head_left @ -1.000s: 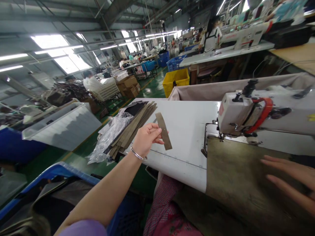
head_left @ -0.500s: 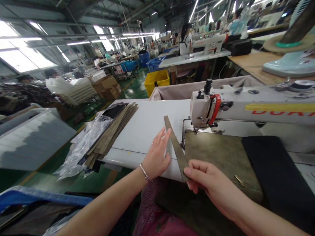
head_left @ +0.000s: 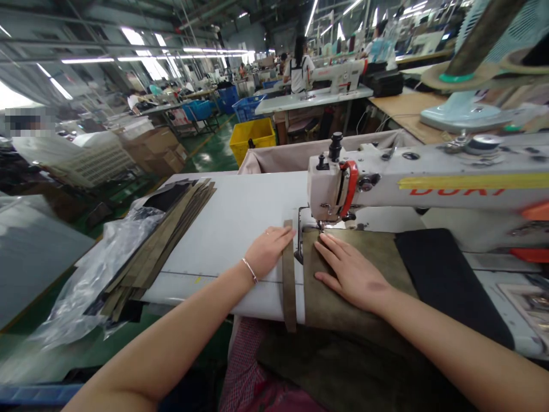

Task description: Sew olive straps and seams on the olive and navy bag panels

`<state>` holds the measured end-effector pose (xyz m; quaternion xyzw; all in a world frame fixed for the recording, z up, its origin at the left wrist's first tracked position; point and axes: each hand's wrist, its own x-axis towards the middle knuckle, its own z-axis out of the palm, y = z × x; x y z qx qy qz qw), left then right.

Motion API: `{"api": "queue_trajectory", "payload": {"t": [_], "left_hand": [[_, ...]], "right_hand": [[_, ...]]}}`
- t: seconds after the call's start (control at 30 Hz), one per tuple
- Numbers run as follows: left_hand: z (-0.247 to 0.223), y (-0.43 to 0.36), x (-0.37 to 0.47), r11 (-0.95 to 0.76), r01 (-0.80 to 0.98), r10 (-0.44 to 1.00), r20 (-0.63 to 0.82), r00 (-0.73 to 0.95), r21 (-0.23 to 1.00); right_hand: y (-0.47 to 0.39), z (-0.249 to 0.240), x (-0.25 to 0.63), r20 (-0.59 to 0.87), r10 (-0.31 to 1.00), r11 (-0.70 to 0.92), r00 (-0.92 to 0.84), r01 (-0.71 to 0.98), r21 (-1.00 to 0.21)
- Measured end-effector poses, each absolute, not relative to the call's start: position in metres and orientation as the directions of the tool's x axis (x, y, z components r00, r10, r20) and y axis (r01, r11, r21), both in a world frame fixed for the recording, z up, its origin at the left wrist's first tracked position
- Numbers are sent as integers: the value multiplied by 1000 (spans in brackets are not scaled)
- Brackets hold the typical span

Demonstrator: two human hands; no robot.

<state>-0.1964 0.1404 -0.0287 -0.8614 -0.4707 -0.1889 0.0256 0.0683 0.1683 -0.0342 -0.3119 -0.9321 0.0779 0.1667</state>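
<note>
White and smooth, a tabletop (head_left: 244, 200) in a large sewing workshop bears one narrow olive strip (head_left: 289, 280), which lies front to back just left of one large olive cloth (head_left: 328, 309), a slim gap between them; the strip's near end reaches past the front edge. The left hand (head_left: 268, 250), with one bracelet (head_left: 250, 270) at the wrist, lies over the strip's far part, fingers together; its thumb is hidden, so I cannot tell whether it pinches or only presses. The right hand (head_left: 349, 272) is open, its fingers spread flat on the olive cloth. One black cloth (head_left: 450, 280) meets that cloth on the right. One sewing machine (head_left: 381, 177) stands in the way beyond, its needle end over the cloth's far edge, close to the right fingertips. Off to the left lies one pile of strips (head_left: 158, 252), too overlapped to count, with clear plastic (head_left: 92, 280) beside it. Farther out are one fabric-lined bin (head_left: 283, 158) behind the tabletop, one yellow bin (head_left: 253, 136), another machine (head_left: 338, 77) with one co-worker (head_left: 298, 68) beside it, and one pale blue stand (head_left: 463, 111).
</note>
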Motion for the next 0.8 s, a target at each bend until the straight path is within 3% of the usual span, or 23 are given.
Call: {"api": "queue_trajectory", "payload": {"t": [0.17, 0.27, 0.4, 0.57, 0.8], "left_hand": [[-27, 126, -142, -744, 668, 650, 226, 725, -3], [-29, 131, -125, -728, 685, 674, 171, 718, -6], [-33, 137, -123, -693, 721, 700, 209, 683, -33], [-37, 131, -126, -639, 769, 747, 259, 613, 24], [-38, 122, -131, -624, 781, 767, 200, 609, 15]], "right_hand": [[165, -43, 103, 208, 545, 838, -812, 520, -165], [167, -33, 114, 184, 546, 835, -817, 515, -192], [181, -26, 106, 218, 614, 787, -759, 566, -246], [188, -33, 92, 226, 582, 812, -781, 549, -197], [185, -37, 97, 199, 589, 808, -784, 561, -182]]}}
